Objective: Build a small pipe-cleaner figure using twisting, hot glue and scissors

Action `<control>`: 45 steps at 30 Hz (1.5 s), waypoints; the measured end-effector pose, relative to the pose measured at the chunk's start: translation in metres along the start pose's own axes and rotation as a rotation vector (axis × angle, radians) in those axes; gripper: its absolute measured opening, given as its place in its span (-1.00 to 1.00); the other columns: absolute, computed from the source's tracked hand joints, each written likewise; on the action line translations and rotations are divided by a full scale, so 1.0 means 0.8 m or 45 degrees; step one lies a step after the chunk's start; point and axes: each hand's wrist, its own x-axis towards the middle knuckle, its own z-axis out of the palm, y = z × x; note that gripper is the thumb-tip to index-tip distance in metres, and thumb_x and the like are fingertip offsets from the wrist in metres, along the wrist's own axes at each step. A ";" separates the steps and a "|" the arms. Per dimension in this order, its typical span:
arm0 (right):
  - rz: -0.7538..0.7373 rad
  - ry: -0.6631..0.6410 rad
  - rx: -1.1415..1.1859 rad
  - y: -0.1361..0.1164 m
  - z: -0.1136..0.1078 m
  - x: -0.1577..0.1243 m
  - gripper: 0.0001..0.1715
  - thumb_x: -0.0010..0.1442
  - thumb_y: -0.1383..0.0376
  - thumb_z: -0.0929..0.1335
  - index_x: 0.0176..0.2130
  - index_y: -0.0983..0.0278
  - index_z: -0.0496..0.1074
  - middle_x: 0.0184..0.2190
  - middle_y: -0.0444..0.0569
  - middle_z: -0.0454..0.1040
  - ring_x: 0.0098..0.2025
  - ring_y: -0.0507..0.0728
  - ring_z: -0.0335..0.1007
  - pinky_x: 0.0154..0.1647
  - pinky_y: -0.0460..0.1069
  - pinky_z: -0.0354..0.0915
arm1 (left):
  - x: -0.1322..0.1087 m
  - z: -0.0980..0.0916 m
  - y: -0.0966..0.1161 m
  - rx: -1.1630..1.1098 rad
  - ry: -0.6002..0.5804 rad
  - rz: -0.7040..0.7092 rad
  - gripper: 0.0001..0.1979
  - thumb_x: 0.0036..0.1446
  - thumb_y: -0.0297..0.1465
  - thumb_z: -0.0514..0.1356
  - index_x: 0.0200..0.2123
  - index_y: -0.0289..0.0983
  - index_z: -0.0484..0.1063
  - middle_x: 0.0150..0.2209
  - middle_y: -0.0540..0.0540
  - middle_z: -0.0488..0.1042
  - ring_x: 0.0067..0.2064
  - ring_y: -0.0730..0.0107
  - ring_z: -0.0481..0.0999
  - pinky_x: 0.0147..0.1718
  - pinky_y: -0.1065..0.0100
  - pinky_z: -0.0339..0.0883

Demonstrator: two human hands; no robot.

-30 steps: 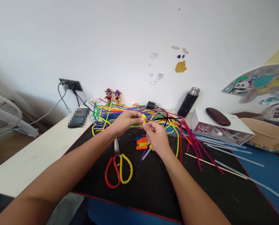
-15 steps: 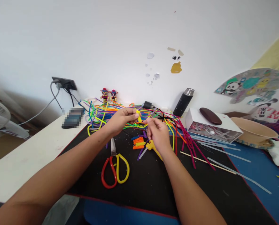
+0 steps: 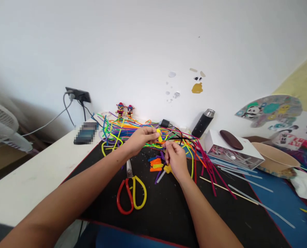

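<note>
My left hand (image 3: 143, 138) pinches a small yellow piece of bent pipe cleaner (image 3: 159, 135) between thumb and fingertips. Just to its right and slightly lower, my right hand (image 3: 176, 156) is closed in a pinch; whatever sits between those fingertips is too small to make out. Below the hands, short orange and yellow folded pieces (image 3: 156, 165) lie side by side on the black mat (image 3: 166, 213). A yellow shaped piece (image 3: 168, 168) is partly covered by my right hand. Scissors (image 3: 129, 174) with one red and one yellow handle rest under my left forearm.
Behind my hands spreads a pile of coloured pipe cleaners (image 3: 122, 131). Two small figures (image 3: 120, 109) stand by the wall. To the right are a black flask (image 3: 203, 123), a white box (image 3: 233, 150), a bowl (image 3: 274, 156) and a thin stick (image 3: 228, 190). A phone (image 3: 85, 133) lies left.
The whole view has shifted, so everything appears lower and mostly a little to the right. My hands keep their pinches, with slightly more space between the right fingertips and the yellow piece.
</note>
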 end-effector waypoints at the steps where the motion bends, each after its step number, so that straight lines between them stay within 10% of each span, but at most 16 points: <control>1: 0.004 -0.019 -0.030 0.000 0.002 -0.002 -0.46 0.25 -0.18 0.41 -0.32 0.25 0.48 -0.71 -0.29 0.23 -0.71 -0.03 0.09 -0.68 -0.11 0.03 | 0.000 0.000 0.001 -0.012 -0.005 -0.005 -0.60 -0.05 -0.11 0.51 -0.44 -0.30 0.50 -0.49 0.00 0.44 -0.44 0.46 0.35 -0.35 0.37 0.21; 18: -0.067 -0.171 -1.174 -0.063 -0.084 -0.042 -0.61 0.37 -0.02 0.34 -0.17 0.20 0.58 -0.40 -0.09 0.59 -0.41 0.13 0.46 -0.37 -0.02 0.24 | 0.005 -0.010 0.011 -0.153 0.058 -0.025 -0.61 -0.13 -0.14 0.54 -0.48 -0.29 0.52 -0.52 -0.02 0.44 -0.48 0.46 0.36 -0.44 0.37 0.18; 29: 0.087 -0.390 -1.917 -0.054 -0.069 -0.054 -0.39 0.35 -0.11 0.38 0.13 0.27 0.53 0.06 0.14 0.60 -0.01 0.29 0.59 -0.13 0.04 0.34 | -0.003 -0.010 0.032 -0.152 0.027 0.010 -0.62 -0.19 -0.19 0.57 -0.45 -0.30 0.56 -0.53 -0.02 0.45 -0.47 0.46 0.36 -0.43 0.38 0.21; 45: 0.135 -0.379 -2.041 -0.033 -0.064 -0.063 -0.56 0.34 0.04 0.35 -0.06 0.32 0.60 -0.07 0.19 0.59 -0.15 0.30 0.62 -0.24 0.04 0.34 | -0.006 -0.007 0.036 -0.093 -0.037 0.022 -0.60 -0.14 -0.11 0.55 -0.48 -0.28 0.55 -0.53 -0.02 0.46 -0.47 0.45 0.36 -0.42 0.38 0.19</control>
